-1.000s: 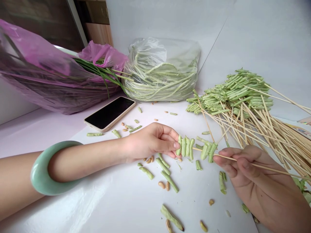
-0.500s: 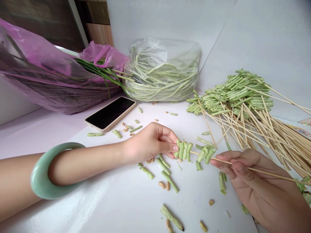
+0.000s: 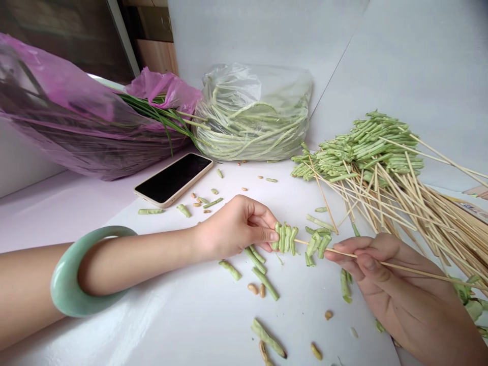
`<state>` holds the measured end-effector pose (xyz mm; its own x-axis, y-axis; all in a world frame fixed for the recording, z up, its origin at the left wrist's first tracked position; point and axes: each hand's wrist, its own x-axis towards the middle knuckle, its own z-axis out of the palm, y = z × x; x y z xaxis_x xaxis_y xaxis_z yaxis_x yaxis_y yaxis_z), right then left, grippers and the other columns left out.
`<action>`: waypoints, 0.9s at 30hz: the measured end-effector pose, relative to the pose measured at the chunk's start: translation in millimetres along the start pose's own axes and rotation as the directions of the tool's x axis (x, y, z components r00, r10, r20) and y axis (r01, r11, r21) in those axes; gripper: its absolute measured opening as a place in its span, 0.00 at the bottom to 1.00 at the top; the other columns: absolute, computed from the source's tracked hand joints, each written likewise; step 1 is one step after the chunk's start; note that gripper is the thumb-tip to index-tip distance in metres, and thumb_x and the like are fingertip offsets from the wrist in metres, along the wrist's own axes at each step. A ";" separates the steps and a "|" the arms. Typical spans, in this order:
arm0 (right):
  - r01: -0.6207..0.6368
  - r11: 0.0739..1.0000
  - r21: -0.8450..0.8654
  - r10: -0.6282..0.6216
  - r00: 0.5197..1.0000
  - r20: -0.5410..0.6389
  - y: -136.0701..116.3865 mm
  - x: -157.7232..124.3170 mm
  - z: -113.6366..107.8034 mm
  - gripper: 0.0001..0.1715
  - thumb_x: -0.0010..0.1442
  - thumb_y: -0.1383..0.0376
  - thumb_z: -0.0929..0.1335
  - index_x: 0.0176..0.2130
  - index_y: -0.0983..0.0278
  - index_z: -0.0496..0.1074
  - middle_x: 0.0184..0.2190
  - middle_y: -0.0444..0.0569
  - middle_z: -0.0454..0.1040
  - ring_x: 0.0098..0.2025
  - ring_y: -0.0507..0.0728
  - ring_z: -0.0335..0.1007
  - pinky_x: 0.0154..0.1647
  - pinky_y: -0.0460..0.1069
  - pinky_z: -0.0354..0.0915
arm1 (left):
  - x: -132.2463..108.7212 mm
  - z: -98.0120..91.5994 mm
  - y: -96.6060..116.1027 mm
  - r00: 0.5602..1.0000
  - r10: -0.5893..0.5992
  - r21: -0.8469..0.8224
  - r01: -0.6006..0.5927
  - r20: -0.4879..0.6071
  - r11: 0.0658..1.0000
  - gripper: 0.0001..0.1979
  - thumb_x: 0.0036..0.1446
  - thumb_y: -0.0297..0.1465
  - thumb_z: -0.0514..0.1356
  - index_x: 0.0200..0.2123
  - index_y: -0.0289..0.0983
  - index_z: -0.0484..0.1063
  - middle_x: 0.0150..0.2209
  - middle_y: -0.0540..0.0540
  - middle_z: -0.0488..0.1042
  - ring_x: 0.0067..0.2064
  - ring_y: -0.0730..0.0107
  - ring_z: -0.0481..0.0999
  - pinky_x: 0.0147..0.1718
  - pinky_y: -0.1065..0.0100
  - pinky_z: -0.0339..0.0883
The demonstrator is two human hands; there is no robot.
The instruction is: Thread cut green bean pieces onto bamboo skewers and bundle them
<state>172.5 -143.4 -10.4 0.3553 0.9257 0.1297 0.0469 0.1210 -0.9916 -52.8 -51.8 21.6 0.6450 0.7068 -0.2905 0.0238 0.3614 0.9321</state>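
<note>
My left hand (image 3: 238, 227), with a pale green jade bangle (image 3: 63, 277) on the forearm, pinches a cluster of green bean pieces (image 3: 285, 239) threaded on a thin bamboo skewer (image 3: 301, 242). A second cluster of bean pieces (image 3: 314, 245) sits farther along the same skewer, just short of my right hand (image 3: 392, 272). That hand's fingers grip the skewer's long end. Below my hands, loose bean pieces (image 3: 266, 283) and tan beans (image 3: 252, 288) lie scattered on the white table (image 3: 152, 315).
At the right lies a large pile of finished bean skewers (image 3: 366, 152). A phone (image 3: 173, 179) lies at the back, before a clear bag of long green beans (image 3: 253, 119). A pink plastic bag (image 3: 64, 101) with green stalks lies at back left.
My right hand has moved left, taking the skewer with it. The two clusters of bean pieces now sit closer together. My left hand has barely moved.
</note>
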 end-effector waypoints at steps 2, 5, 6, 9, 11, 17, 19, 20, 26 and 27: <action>0.010 1.000 -0.002 -0.010 0.999 0.041 -2.9 0.8 1.2 0.18 0.43 0.49 0.76 0.23 0.58 0.71 0.31 0.49 0.77 0.38 0.62 0.76 0.44 0.57 0.74 | 0.4 -0.4 -1.9 1.000 0.011 0.003 -0.011 0.002 1.000 0.07 0.48 0.17 0.63 0.22 0.30 0.73 0.20 0.50 0.75 0.23 0.78 0.75 0.26 0.77 0.69; 0.043 0.999 0.005 -0.043 0.987 0.157 -8.7 1.9 4.0 0.14 0.45 0.54 0.77 0.23 0.58 0.73 0.30 0.48 0.77 0.34 0.60 0.77 0.38 0.53 0.76 | 1.3 -1.4 -5.5 0.999 0.034 0.003 -0.034 0.008 0.999 0.06 0.45 0.20 0.67 0.22 0.30 0.73 0.21 0.50 0.76 0.24 0.76 0.75 0.28 0.74 0.71; 0.052 0.999 0.010 -0.053 0.981 0.187 -10.2 2.4 5.0 0.12 0.46 0.56 0.76 0.23 0.58 0.74 0.30 0.48 0.78 0.33 0.59 0.77 0.36 0.51 0.76 | 1.4 -1.7 -6.5 0.999 0.041 0.004 -0.041 0.010 0.999 0.06 0.43 0.22 0.69 0.23 0.30 0.73 0.21 0.50 0.76 0.24 0.76 0.75 0.29 0.74 0.71; 0.059 0.998 0.023 -0.063 0.973 0.223 -12.7 3.6 7.4 0.09 0.48 0.58 0.76 0.24 0.58 0.75 0.30 0.47 0.78 0.32 0.56 0.78 0.34 0.45 0.75 | 1.5 -2.1 -8.2 0.998 0.052 0.007 -0.052 0.022 0.999 0.10 0.39 0.25 0.72 0.23 0.30 0.73 0.21 0.50 0.75 0.24 0.76 0.75 0.28 0.74 0.71; 0.062 0.998 0.032 -0.067 0.970 0.235 -13.6 3.5 7.9 0.08 0.49 0.59 0.76 0.24 0.58 0.76 0.30 0.46 0.78 0.33 0.55 0.78 0.36 0.45 0.74 | 1.4 -2.3 -8.4 0.998 0.055 0.004 -0.055 0.030 0.998 0.10 0.39 0.26 0.72 0.23 0.29 0.74 0.21 0.50 0.75 0.24 0.77 0.75 0.28 0.75 0.71; -0.028 0.990 0.137 -0.016 0.951 0.309 -15.4 0.3 4.5 0.06 0.53 0.63 0.74 0.26 0.58 0.75 0.32 0.44 0.78 0.36 0.54 0.77 0.40 0.46 0.74 | 1.0 -2.5 -9.5 0.998 0.053 -0.012 -0.052 0.043 0.999 0.11 0.39 0.28 0.72 0.24 0.29 0.74 0.22 0.49 0.76 0.26 0.76 0.76 0.30 0.73 0.72; -0.019 0.989 0.150 -0.029 0.950 0.310 -15.2 0.5 4.3 0.06 0.52 0.64 0.74 0.26 0.57 0.75 0.32 0.44 0.79 0.35 0.55 0.78 0.39 0.46 0.74 | 0.8 -2.4 -9.9 0.997 0.055 -0.017 -0.054 0.046 0.998 0.11 0.39 0.29 0.72 0.24 0.30 0.74 0.23 0.49 0.76 0.26 0.75 0.76 0.30 0.73 0.72; -0.009 0.989 0.151 -0.038 0.950 0.309 -15.1 0.8 4.6 0.06 0.52 0.64 0.74 0.26 0.58 0.75 0.32 0.45 0.79 0.35 0.55 0.78 0.39 0.47 0.74 | 0.7 -2.3 -10.0 0.997 0.055 -0.016 -0.054 0.047 0.998 0.12 0.39 0.29 0.72 0.24 0.30 0.74 0.23 0.49 0.76 0.26 0.75 0.76 0.30 0.73 0.72; -0.013 0.989 0.145 -0.035 0.945 0.324 -15.8 2.9 8.2 0.06 0.54 0.63 0.74 0.27 0.58 0.75 0.32 0.44 0.79 0.36 0.53 0.78 0.39 0.44 0.73 | -0.3 -2.0 -9.2 0.997 0.053 0.003 -0.053 0.050 0.999 0.11 0.39 0.28 0.72 0.25 0.29 0.75 0.22 0.49 0.76 0.26 0.75 0.75 0.30 0.73 0.71; -0.021 0.989 0.147 -0.029 0.945 0.325 -16.1 2.9 8.2 0.06 0.53 0.63 0.74 0.26 0.58 0.75 0.32 0.44 0.79 0.35 0.53 0.78 0.39 0.44 0.73 | -0.6 -1.8 -8.9 0.997 0.055 0.002 -0.055 0.050 0.998 0.11 0.40 0.28 0.72 0.25 0.29 0.75 0.22 0.49 0.76 0.26 0.75 0.75 0.30 0.73 0.71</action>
<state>165.1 -139.7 5.9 0.0312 0.9880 0.1510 -0.0986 0.1534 -0.9832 -54.7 -54.4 13.1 0.6829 0.6941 -0.2278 -0.0105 0.3211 0.9470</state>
